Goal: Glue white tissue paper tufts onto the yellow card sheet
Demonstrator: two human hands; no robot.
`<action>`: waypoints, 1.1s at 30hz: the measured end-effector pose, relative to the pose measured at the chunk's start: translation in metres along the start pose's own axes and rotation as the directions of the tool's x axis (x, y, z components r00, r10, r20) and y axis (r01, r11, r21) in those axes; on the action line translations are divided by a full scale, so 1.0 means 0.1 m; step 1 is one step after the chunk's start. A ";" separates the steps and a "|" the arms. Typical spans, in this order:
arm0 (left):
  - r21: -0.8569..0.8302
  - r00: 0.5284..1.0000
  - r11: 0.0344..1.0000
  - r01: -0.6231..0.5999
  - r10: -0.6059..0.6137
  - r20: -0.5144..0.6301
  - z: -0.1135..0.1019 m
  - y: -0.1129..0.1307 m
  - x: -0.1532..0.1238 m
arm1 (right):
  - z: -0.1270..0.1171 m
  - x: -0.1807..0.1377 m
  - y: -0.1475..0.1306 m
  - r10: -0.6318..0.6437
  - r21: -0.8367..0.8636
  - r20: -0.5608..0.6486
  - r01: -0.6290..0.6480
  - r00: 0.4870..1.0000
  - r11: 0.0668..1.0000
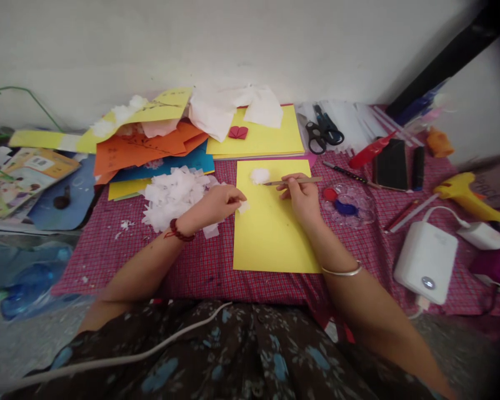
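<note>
A yellow sheet of paper (270,239) lies upright before me, with a fluffy white tissue-paper tuft (259,176) near its top. In my right hand (303,199) is a thin wooden paintbrush (312,179), gripped between thumb and fingers. Its dark tip points left, just beside the tuft; whether they touch I cannot tell. My left hand (221,204) is at the sheet's left edge, fingertips pinched on a small white tissue square (244,207). Under and behind that wrist rises a heap of white tissue squares (177,191).
Behind the sheet are more yellow paper (266,136), a red folded-paper heart (238,132) and scissors (324,130). Orange paper (145,149) is stacked on the left. To the right sit a paint palette (358,205), a red tube (370,151), a yellow glue gun (469,194) and a white power bank (427,261).
</note>
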State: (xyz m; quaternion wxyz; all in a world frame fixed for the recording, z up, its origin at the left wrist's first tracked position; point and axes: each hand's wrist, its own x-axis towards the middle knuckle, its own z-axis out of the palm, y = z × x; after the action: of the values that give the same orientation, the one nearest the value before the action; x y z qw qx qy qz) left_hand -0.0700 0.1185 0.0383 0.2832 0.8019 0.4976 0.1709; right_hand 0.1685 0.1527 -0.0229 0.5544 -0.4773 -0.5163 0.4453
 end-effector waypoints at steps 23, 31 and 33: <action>0.332 0.981 0.939 0.091 -0.027 -0.191 -0.12 -0.02 -0.14 | 0.06 0.03 0.05 -0.025 -0.005 0.064 0.025 0.998 1.000; 0.345 0.996 0.935 -0.088 0.076 0.049 0.14 -0.02 -0.31 | 0.07 0.02 0.03 -0.017 -0.007 0.045 0.018 0.999 1.000; 0.309 1.000 0.951 -0.020 0.021 0.002 0.18 -0.03 -0.30 | 0.07 0.02 0.03 -0.010 -0.004 0.048 0.010 0.999 1.000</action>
State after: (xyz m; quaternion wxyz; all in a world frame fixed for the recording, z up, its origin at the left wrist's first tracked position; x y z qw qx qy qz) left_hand -0.0749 0.0877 0.0223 0.1523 0.8413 0.5099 0.0944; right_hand 0.1620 0.1558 -0.0256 0.5430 -0.4649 -0.5328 0.4529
